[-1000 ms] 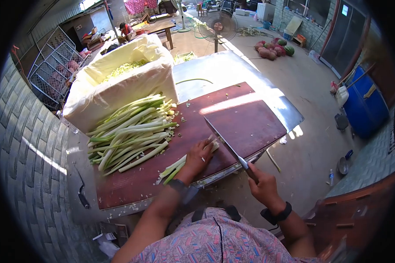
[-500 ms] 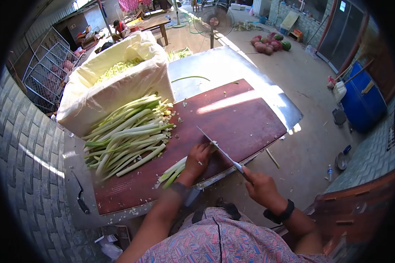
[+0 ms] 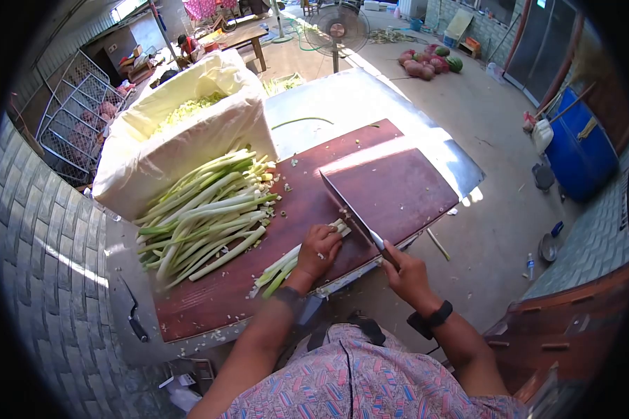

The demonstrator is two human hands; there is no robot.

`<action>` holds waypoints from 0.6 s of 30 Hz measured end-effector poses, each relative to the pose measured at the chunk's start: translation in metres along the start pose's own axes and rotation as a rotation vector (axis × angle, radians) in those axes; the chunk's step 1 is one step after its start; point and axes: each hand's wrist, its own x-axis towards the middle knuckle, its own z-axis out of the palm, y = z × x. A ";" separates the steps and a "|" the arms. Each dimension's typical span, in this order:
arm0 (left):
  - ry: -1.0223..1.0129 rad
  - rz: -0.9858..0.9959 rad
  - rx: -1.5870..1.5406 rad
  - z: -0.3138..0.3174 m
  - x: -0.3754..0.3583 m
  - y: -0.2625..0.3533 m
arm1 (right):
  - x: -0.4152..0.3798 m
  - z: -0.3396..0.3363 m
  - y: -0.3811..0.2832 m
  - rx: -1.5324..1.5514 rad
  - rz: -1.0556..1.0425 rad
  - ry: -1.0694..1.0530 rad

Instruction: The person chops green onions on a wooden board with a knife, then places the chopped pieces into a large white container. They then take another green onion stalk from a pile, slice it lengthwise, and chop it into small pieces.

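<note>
R hand (image 3: 407, 274) grips knife (image 3: 351, 213), tip up-L; L hand (image 3: 319, 249) grips stalks (image 3: 282, 266), angled up-R.

Open board beyond upright knife (image 3: 347, 207)

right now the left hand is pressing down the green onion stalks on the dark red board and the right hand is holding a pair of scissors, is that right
Not quite: the right hand holds a large knife, as the head view shows. The rest stands.
</note>
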 end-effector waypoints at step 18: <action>0.052 -0.104 0.029 0.006 -0.002 -0.002 | -0.036 -0.054 -0.037 -0.196 -0.168 -0.057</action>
